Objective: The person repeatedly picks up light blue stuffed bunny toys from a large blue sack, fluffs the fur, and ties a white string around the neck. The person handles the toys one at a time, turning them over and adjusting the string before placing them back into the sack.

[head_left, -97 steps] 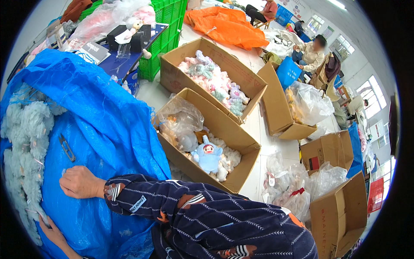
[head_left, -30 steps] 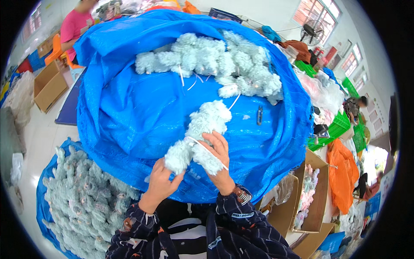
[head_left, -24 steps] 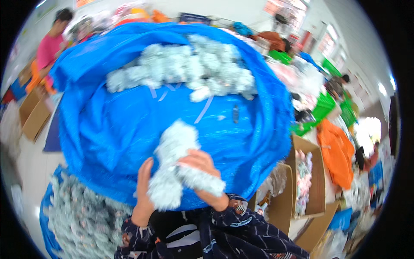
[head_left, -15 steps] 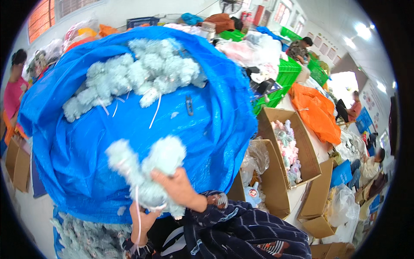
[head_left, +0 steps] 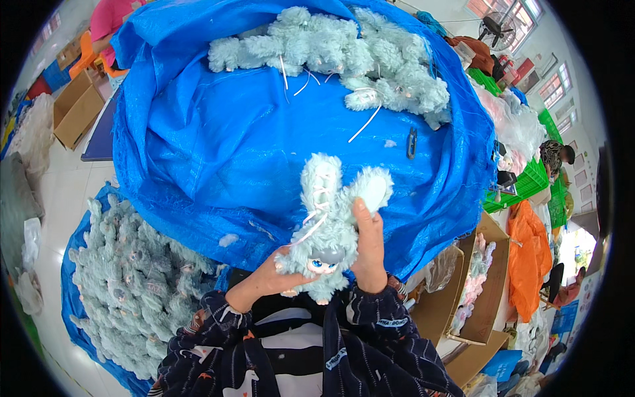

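Observation:
A fluffy pale blue-green plush doll [head_left: 329, 233] with long rabbit ears is held between my two hands at the near edge of the blue tarp [head_left: 218, 152]. Its small face with blue eyes points toward me, and a ribbon is laced along one upright ear. My left hand [head_left: 268, 278] grips the body from the left, fingers partly hidden in the fur. My right hand [head_left: 369, 245] is closed on the other side, its thumb at the base of the right ear. Farther back on the tarp lies a row of similar plush dolls [head_left: 317, 43], several with loose white ribbons.
A small dark tool [head_left: 412, 143] lies on the tarp at right. To my lower left, a large heap of the same plush [head_left: 135, 284] rests on another blue sheet. Cardboard boxes [head_left: 486, 291], an orange cloth [head_left: 529, 258] and green crates [head_left: 522, 185] stand at right. A person in pink [head_left: 109, 26] is at far left.
My view has swung left and down, bringing the plush heap into sight. The doll has been turned so its face shows, and my left hand has come up around its side.

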`<state>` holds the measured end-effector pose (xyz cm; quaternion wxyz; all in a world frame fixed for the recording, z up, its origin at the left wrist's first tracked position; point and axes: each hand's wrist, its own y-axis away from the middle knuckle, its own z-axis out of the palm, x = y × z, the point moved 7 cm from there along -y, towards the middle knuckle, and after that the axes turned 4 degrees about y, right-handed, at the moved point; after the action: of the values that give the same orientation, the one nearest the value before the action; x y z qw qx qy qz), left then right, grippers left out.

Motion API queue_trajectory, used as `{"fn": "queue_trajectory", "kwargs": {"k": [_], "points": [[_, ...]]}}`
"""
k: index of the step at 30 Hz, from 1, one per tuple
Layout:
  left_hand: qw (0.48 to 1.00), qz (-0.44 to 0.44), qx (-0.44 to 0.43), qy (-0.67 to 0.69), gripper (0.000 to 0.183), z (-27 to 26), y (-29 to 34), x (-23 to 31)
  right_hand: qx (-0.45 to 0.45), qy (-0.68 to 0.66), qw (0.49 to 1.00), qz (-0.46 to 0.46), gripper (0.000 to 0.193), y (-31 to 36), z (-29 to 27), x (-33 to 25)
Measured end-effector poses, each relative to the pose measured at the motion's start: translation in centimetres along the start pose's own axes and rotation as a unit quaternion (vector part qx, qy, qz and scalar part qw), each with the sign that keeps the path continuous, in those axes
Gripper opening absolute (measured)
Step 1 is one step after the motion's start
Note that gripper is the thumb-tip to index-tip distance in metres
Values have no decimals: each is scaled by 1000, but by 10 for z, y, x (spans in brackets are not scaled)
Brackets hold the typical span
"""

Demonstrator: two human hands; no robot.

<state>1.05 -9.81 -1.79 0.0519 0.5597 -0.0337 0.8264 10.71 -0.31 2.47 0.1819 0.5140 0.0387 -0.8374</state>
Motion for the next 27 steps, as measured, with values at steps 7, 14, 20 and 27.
{"fn": "queue_trajectory", "kwargs": {"k": [7, 14, 20, 27], "points": [[999, -25, 40, -16, 41, -23, 10, -38, 14, 111, 992, -62, 23, -17, -9, -6], [977, 118, 7, -180, 43, -27, 14, -23, -134, 71, 983, 107, 45, -12, 8, 21], [994, -101, -27, -31, 42, -23, 21, -47, -65, 129, 985, 93, 32, -4, 15, 23], [991, -118, -46, 46, 53, -22, 20, -57, -156, 249, 955, -31, 31, -4, 6, 25]]}}
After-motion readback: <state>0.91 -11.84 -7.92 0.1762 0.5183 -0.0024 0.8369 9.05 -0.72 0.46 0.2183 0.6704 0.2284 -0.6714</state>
